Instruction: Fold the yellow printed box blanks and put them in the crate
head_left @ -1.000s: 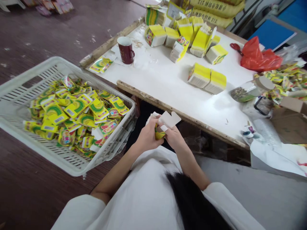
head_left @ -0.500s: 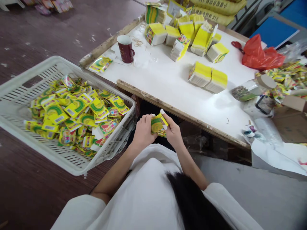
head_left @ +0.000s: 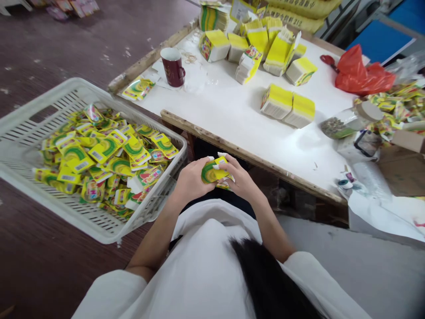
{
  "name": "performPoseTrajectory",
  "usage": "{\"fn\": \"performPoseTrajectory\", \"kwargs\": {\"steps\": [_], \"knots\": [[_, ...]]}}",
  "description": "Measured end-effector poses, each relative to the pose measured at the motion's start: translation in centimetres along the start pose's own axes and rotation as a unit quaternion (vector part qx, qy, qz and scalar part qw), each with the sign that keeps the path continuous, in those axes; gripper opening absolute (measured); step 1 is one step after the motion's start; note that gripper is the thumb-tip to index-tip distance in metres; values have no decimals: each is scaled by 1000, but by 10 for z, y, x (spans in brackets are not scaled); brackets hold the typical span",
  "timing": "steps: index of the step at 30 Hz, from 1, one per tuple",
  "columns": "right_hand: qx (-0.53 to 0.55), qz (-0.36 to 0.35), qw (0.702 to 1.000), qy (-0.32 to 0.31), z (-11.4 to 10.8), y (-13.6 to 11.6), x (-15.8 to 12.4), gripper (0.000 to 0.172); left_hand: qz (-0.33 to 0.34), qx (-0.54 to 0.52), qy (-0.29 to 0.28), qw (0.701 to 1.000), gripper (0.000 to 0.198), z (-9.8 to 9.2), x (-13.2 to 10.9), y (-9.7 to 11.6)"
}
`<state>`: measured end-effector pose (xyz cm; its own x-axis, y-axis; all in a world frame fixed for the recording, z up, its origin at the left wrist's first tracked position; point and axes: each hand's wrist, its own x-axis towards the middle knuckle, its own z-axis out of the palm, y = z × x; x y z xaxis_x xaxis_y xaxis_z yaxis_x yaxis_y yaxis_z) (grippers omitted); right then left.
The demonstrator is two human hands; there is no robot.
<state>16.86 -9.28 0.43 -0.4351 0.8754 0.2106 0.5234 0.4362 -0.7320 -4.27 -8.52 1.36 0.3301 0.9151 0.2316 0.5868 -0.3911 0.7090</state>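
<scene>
A small yellow and green printed packet (head_left: 210, 172) is held between my two hands, in front of my lap and below the table's edge. My left hand (head_left: 193, 180) wraps round its left side. On its right side, my right hand (head_left: 239, 178) grips with bent fingers; white covers show on some fingertips. Under the packet a bit more yellow printed material shows, mostly hidden by the fingers. To the left stands a white plastic basket (head_left: 71, 212) holding many similar yellow packets (head_left: 105, 148), heaped loosely.
Bundles of yellow cards (head_left: 288, 106) stand on the white table (head_left: 212, 106), with more stacks behind. A maroon mug (head_left: 173, 68), a clear jar (head_left: 345, 122), a red plastic bag (head_left: 361, 75) and a cardboard box (head_left: 403, 170) sit around them. A wooden strip (head_left: 232, 149) edges the table's front.
Both hands have shifted their grip on the packet, which now lies more level and slightly further left. My left hand has spread around its side; the right fingers now reach over its face.
</scene>
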Motion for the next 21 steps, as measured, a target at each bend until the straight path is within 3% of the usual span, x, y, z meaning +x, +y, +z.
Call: {"fn": "performPoseTrajectory", "kwargs": {"steps": [3, 7, 10, 15, 21], "knots": [[-8, 15, 1000, 21, 3, -1, -2, 30, -15, -10, -14, 1000, 62, -3, 0, 1], [8, -22, 1000, -13, -7, 0, -4, 24, -43, -29, -45, 998, 69, -3, -2, 3], [9, -31, 999, -27, -10, 0, -5, 22, -44, -4, -37, 998, 64, 0, -3, 5], [-16, 7, 1000, 18, 5, -1, -10, 34, -24, -1, -15, 1000, 62, 6, -3, 6], [-13, 18, 1000, -13, -2, 1, -12, 23, -33, -40, -24, 998, 66, 6, -3, 3]]}}
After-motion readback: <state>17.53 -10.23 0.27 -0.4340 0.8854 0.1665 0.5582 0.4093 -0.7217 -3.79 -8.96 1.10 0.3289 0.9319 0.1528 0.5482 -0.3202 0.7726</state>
